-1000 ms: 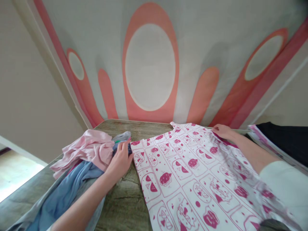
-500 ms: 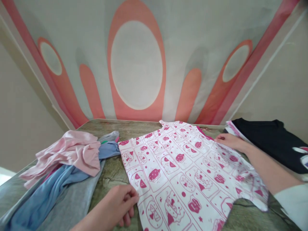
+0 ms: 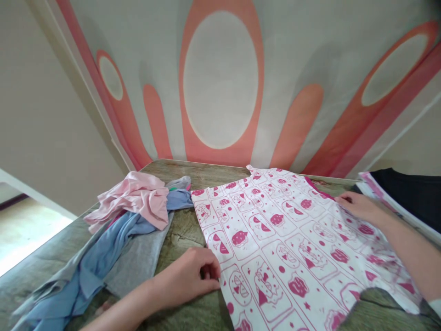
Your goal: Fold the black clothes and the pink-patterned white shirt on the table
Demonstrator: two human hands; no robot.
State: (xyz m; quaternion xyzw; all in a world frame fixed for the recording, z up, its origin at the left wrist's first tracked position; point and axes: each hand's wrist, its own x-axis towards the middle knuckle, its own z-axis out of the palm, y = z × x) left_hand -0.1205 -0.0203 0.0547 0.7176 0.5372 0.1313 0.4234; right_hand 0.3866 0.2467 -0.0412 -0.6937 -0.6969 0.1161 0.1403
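In the head view, the shirt (image 3: 279, 234), white with a pink print, lies across the middle of the bench (image 3: 182, 236), its left part fairly flat and its right part creased, with a magenta trim (image 3: 319, 189) along the upper right edge. The left hand (image 3: 189, 278) is at the shirt's left edge, fingers curled, with thumb and fingertips appearing to pinch the cloth there. The right hand (image 3: 360, 209) is at the opposite edge, just below the trim, its fingers also bent and seemingly pinching cloth, though the tips are hard to make out. The step in hand looks like straightening the shirt; the next move would call for a firm hold on both edges and a smoothing of the creased side, keeping the left edge away from the pink cloth (image 3: 138, 197) and blue cloth (image 3: 106, 248) nearby. A black shirt (image 3: 409, 191) lies beyond the right forearm.
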